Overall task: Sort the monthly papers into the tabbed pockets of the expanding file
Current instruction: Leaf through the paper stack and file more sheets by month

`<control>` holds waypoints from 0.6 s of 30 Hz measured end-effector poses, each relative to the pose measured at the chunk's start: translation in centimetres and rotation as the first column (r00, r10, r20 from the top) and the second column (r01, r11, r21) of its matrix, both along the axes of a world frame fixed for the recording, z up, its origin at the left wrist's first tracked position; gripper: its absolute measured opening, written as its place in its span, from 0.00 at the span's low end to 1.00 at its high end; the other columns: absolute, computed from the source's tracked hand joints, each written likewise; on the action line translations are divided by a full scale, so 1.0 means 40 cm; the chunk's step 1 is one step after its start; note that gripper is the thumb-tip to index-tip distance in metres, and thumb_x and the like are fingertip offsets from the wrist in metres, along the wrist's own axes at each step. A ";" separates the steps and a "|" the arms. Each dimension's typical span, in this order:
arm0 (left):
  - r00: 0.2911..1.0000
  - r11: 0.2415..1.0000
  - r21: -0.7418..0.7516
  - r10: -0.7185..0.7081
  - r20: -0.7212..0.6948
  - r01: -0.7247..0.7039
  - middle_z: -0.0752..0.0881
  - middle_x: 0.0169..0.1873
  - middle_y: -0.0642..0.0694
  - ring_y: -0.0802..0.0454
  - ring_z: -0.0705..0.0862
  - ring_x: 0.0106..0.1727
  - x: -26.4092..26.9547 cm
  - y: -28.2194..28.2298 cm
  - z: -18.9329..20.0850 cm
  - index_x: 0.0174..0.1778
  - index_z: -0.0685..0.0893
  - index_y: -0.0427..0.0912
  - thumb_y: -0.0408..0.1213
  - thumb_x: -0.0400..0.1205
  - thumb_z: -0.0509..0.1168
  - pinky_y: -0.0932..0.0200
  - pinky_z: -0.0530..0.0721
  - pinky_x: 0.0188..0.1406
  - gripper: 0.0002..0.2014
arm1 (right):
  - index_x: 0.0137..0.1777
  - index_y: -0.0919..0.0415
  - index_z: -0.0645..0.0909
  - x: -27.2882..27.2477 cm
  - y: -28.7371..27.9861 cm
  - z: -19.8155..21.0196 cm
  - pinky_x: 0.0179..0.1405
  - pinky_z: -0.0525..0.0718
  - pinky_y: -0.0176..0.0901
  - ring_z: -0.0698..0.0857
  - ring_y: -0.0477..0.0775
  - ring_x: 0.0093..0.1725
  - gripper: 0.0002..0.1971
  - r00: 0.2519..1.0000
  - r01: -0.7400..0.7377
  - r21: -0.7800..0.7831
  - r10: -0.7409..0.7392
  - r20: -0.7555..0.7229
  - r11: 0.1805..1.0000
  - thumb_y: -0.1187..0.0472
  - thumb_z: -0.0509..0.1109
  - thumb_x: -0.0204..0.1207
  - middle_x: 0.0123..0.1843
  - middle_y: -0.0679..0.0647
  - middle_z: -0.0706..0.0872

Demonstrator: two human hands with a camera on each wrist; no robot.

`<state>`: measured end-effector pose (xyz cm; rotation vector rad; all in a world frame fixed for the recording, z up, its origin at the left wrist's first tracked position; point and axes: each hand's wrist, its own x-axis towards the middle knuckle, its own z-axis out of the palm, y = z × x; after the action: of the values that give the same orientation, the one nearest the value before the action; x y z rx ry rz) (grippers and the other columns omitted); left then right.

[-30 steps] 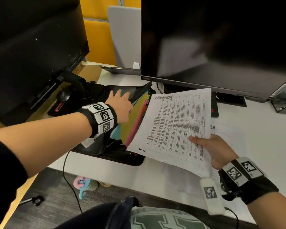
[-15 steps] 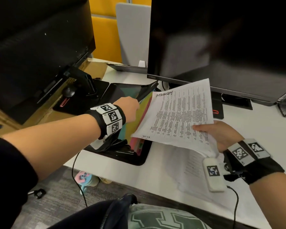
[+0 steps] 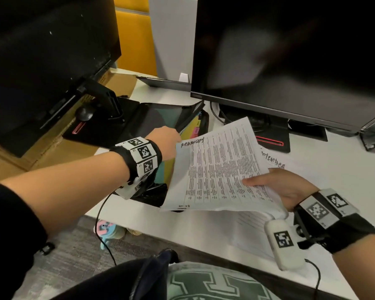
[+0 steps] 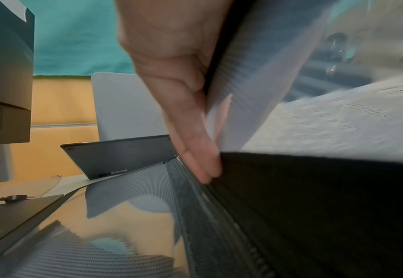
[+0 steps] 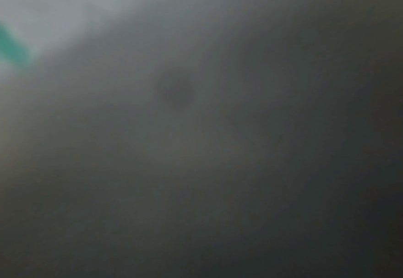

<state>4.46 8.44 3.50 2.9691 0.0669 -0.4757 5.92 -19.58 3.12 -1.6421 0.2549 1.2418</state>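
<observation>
A black expanding file point(image 3: 154, 120) lies open on the desk, with yellow, pink and teal dividers and small coloured tabs point(image 3: 196, 126). My left hand point(image 3: 167, 138) grips the file's black-edged cover panel point(image 3: 191, 114) and holds it raised. The left wrist view shows its fingers point(image 4: 195, 150) along that ribbed panel point(image 4: 255, 84). My right hand point(image 3: 286, 187) pinches a printed sheet headed "February" point(image 3: 221, 165), thumb on top. The sheet's left edge hangs over the file's right side. The right wrist view is a dark blur.
More papers lie on the white desk point(image 3: 344, 161), one headed "September" point(image 3: 275, 163) and a stack point(image 3: 253, 232) under my right wrist. A large monitor point(image 3: 290, 50) and its stand point(image 3: 271, 135) are right behind. A second monitor point(image 3: 41, 50) is at the left.
My left hand went from lying flat on the file to gripping its cover panel and lifting it. The February sheet has moved left, over the file's edge.
</observation>
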 end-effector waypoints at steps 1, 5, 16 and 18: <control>1.000 1.000 -0.004 0.006 0.003 -0.006 0.81 0.66 0.42 0.41 0.81 0.62 -0.002 -0.002 -0.001 0.69 0.80 0.44 0.29 0.77 0.59 0.54 0.81 0.58 0.23 | 0.65 0.67 0.78 0.013 0.009 -0.001 0.71 0.71 0.67 0.81 0.68 0.65 0.26 1.000 -0.018 -0.024 0.019 0.019 1.000 0.66 0.72 0.65 0.63 0.66 0.84; 1.000 1.000 0.009 -0.005 0.007 0.005 0.77 0.70 0.43 0.42 0.78 0.68 -0.009 -0.005 -0.003 0.75 0.74 0.46 0.29 0.78 0.58 0.55 0.77 0.62 0.27 | 0.59 0.64 0.83 0.081 0.041 -0.026 0.63 0.81 0.64 0.88 0.64 0.55 0.28 0.972 0.026 -0.173 0.015 0.235 0.985 0.60 0.82 0.56 0.55 0.61 0.89; 1.000 1.000 0.016 -0.024 0.000 0.024 0.80 0.67 0.43 0.43 0.79 0.66 -0.013 -0.009 0.019 0.71 0.77 0.42 0.29 0.78 0.59 0.53 0.78 0.65 0.24 | 0.51 0.66 0.84 0.057 0.191 -0.052 0.55 0.86 0.61 0.89 0.63 0.48 0.11 0.818 0.270 -0.033 -0.211 0.535 0.962 0.70 0.75 0.69 0.50 0.64 0.89; 0.999 0.998 0.036 -0.042 -0.002 0.042 0.83 0.62 0.41 0.41 0.82 0.62 -0.014 -0.016 0.021 0.67 0.80 0.39 0.28 0.77 0.58 0.51 0.81 0.62 0.21 | 0.43 0.65 0.84 0.039 0.237 -0.069 0.53 0.86 0.62 0.88 0.65 0.48 0.05 0.796 0.277 -0.035 -0.209 0.568 0.960 0.70 0.75 0.68 0.49 0.65 0.89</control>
<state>3.89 7.79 4.34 3.0105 0.0129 -0.4865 7.50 -10.10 0.35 -1.9300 0.1643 0.5153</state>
